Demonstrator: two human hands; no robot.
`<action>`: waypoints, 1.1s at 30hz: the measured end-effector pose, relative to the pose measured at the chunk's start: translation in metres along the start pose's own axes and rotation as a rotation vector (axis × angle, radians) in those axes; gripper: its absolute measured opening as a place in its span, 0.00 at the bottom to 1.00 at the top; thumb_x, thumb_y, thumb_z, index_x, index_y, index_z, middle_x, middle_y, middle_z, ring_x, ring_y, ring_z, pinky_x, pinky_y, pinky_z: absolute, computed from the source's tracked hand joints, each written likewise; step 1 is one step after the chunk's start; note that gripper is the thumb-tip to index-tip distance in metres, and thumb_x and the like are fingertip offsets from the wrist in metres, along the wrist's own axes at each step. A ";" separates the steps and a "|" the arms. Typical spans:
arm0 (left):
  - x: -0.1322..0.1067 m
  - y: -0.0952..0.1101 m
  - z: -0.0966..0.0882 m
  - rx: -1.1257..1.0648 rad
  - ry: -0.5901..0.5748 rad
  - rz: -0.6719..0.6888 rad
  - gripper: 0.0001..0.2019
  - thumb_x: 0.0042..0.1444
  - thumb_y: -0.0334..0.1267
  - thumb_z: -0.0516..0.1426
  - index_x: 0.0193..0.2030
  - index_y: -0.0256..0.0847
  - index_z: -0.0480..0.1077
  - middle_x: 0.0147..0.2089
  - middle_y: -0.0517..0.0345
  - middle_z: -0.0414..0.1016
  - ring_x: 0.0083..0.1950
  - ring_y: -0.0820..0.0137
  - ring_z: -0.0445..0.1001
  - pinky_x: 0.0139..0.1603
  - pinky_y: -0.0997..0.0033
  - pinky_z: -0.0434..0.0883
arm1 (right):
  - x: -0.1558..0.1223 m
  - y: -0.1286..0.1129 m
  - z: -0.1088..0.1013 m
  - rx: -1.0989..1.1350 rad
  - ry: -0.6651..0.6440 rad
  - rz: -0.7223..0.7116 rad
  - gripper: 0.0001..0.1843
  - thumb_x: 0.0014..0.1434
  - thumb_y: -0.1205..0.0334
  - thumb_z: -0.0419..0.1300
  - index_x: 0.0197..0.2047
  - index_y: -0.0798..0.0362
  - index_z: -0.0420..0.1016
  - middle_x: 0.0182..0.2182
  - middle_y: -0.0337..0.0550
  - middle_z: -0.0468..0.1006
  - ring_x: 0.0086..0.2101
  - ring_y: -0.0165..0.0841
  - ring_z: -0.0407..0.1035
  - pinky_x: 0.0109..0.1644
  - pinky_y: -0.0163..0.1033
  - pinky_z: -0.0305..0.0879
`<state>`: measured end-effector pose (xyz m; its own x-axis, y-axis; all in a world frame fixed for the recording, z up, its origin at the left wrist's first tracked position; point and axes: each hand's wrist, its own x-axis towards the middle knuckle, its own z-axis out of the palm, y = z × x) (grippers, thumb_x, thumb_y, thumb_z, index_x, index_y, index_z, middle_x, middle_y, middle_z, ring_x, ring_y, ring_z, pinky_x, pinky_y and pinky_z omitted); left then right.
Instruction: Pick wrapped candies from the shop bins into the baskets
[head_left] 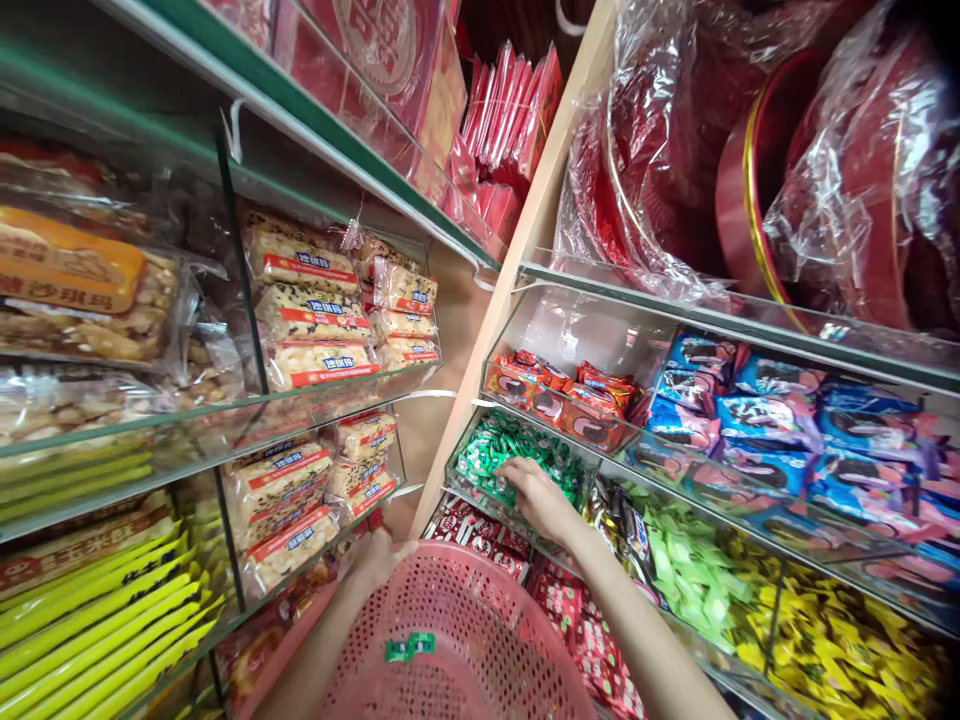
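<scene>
My right hand (536,500) reaches into a clear acrylic bin (480,490) and rests on the green-wrapped sweets (517,455) heaped inside. Its fingertips are buried among the wrappers, so I cannot tell whether it holds any. My left hand (379,560) grips the rim of a pink plastic mesh basket (450,570), which hangs low in front of me. A few green-wrapped sweets (410,647) lie against the basket's inner wall.
Shelves of clear bins flank a narrow aisle. Packaged nut bars (311,315) fill the left side. Blue and red biscuit packs (772,420) sit above yellow and pale green sweets (840,640) on the right. Red packets and plastic-wrapped round red boxes (840,170) stand higher up.
</scene>
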<state>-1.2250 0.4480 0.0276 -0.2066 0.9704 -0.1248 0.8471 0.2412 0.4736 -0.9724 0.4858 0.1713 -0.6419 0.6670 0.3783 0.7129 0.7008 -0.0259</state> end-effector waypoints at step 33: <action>-0.016 0.008 -0.004 0.023 0.031 -0.010 0.34 0.50 0.66 0.43 0.38 0.37 0.74 0.41 0.39 0.78 0.48 0.52 0.74 0.44 0.60 0.68 | -0.074 -0.117 0.205 -0.118 -0.345 0.044 0.13 0.57 0.73 0.49 0.41 0.57 0.72 0.41 0.54 0.73 0.44 0.43 0.67 0.43 0.46 0.64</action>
<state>-1.2171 0.4343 0.0370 -0.2302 0.9678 -0.1018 0.8560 0.2511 0.4519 -1.0659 0.4066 -0.0438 -0.6529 0.7562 0.0439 0.7568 0.6488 0.0789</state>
